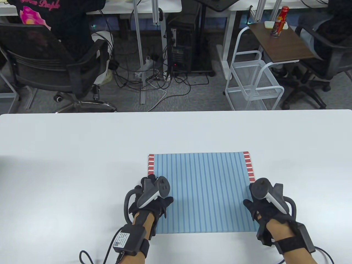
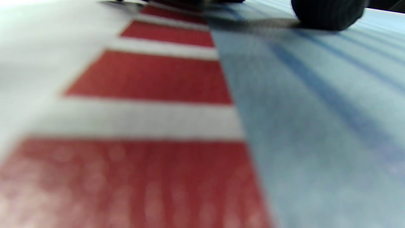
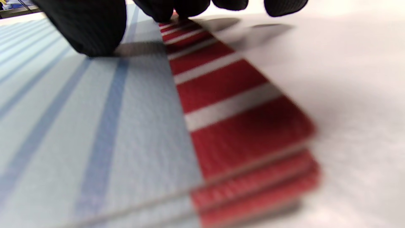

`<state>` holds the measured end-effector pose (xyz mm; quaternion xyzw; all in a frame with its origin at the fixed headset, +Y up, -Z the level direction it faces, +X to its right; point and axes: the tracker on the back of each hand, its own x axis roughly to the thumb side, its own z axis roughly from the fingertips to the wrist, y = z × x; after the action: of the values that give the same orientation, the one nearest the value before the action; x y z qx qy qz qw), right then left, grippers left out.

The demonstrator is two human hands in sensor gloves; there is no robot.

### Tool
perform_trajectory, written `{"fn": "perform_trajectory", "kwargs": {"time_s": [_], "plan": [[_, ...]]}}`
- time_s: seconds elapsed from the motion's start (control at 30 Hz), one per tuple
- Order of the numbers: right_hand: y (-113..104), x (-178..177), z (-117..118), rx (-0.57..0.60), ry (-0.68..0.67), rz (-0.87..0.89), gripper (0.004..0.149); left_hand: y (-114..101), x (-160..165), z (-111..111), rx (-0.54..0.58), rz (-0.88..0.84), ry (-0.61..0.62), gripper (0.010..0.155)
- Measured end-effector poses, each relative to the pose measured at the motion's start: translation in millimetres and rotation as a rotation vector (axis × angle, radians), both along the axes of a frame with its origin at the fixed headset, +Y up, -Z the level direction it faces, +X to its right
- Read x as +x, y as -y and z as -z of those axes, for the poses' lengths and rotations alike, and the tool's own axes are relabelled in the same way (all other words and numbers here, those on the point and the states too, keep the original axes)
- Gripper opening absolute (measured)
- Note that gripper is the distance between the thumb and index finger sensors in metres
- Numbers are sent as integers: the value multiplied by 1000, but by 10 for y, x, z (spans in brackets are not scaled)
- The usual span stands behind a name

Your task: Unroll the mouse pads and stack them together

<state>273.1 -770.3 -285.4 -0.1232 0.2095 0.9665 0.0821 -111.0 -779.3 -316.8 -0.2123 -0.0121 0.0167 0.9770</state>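
A stack of flat mouse pads [image 1: 205,192], light blue with dark stripes and red-and-white side borders, lies on the white table [image 1: 82,154]. The right wrist view shows three layered edges of the stack [image 3: 253,177]. My left hand [image 1: 154,198] rests on the stack's left edge, a fingertip [image 2: 327,14] touching the top pad [image 2: 300,110]. My right hand [image 1: 262,203] rests on the right edge, with the thumb [image 3: 85,25] pressing on the blue surface and other fingers [image 3: 190,6] near the red border.
Beyond the table's far edge are office chairs [image 1: 46,63], a computer tower [image 1: 181,46], cables and a white wire cart [image 1: 255,79] with a red bottle [image 1: 279,22] on its top.
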Motion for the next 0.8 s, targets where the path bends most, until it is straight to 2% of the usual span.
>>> {"fn": "perform_trajectory", "kwargs": {"time_s": [0.27,0.5,0.8], "plan": [[-78,5,-62,-26,-18,-4,72,-38,-18,-24,31,-49,-11,81],[-271,45,-147,117,-37,101,73,-284,-40,-146,138,-114,21,80],[-420,52,-204,271,-87,208,75,-571,-233,-485,274,-155,51,79]]}}
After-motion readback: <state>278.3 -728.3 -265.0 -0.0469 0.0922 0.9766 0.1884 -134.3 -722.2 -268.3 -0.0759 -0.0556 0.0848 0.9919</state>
